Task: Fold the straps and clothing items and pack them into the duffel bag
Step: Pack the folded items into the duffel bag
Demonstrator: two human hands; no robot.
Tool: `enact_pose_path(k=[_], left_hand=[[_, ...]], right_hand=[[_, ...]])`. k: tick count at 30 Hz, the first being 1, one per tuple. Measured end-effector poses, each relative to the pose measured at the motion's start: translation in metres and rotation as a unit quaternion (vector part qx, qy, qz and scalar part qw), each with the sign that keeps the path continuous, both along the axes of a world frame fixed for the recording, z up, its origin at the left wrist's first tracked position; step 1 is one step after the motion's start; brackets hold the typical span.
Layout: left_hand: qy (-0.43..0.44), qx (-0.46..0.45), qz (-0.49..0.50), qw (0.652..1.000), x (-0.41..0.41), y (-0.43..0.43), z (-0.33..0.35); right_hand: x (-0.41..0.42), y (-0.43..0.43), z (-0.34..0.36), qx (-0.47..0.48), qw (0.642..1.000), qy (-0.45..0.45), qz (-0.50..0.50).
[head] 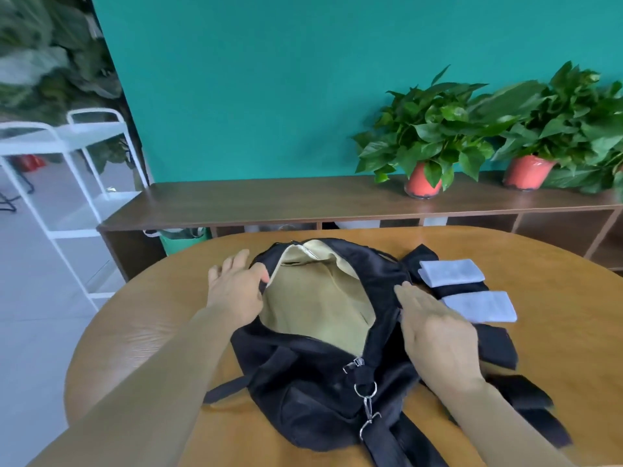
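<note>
A black duffel bag (303, 392) lies unzipped in the middle of the round wooden table (151, 315), its beige lining showing and nothing visible inside. My left hand (236, 288) pinches the left edge of the opening with thumb and forefinger. My right hand (435, 328) rests flat with fingers straight on the bag's right rim, holding nothing. Two folded pale blue cloths (450, 271) (480, 306) lie on dark folded fabric (495, 345) to the right of the bag. A black strap (387, 443) is clipped to a metal ring at the bag's near end.
A low brown shelf unit (269, 197) runs behind the table against a teal wall, carrying two potted plants (424, 139) (546, 129) in red pots. A white metal cart (67, 170) stands on the floor at the left.
</note>
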State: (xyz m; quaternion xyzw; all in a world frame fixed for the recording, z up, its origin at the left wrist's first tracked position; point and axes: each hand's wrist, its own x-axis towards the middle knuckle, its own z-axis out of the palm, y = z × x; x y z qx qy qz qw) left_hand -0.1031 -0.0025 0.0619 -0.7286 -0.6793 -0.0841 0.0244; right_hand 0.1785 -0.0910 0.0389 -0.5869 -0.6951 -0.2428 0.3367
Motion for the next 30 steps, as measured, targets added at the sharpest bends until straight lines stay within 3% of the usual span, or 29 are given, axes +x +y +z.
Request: enact_pose_path(k=[3, 6, 12, 18, 24, 30], left_hand=[[-0.008, -0.049, -0.015, 0.999, -0.011, 0.015, -0.005], [-0.031, -0.076, -0.039, 0.996, -0.022, 0.029, -0.015], [-0.11, -0.076, -0.092, 0.987, -0.032, 0.041, -0.03], [-0.129, -0.164, -0.113, 0.971, -0.032, 0.045, -0.041], [-0.133, -0.187, -0.11, 0.967, -0.033, 0.044, -0.04], [-0.137, -0.194, -0.117, 0.964, -0.036, 0.047, -0.043]], right_hand=[[-0.051, 0.036, -0.004, 0.004, 0.996, -0.033, 0.084], [-0.094, 0.063, -0.011, -0.053, 0.991, -0.067, 0.106], [-0.144, 0.096, -0.032, -0.137, 0.98, -0.119, 0.08], [-0.168, 0.121, -0.044, -0.202, 0.96, -0.188, 0.042], [-0.177, 0.141, -0.065, -0.341, 0.921, -0.185, 0.032], [-0.177, 0.148, -0.062, -0.363, 0.914, -0.182, 0.021]])
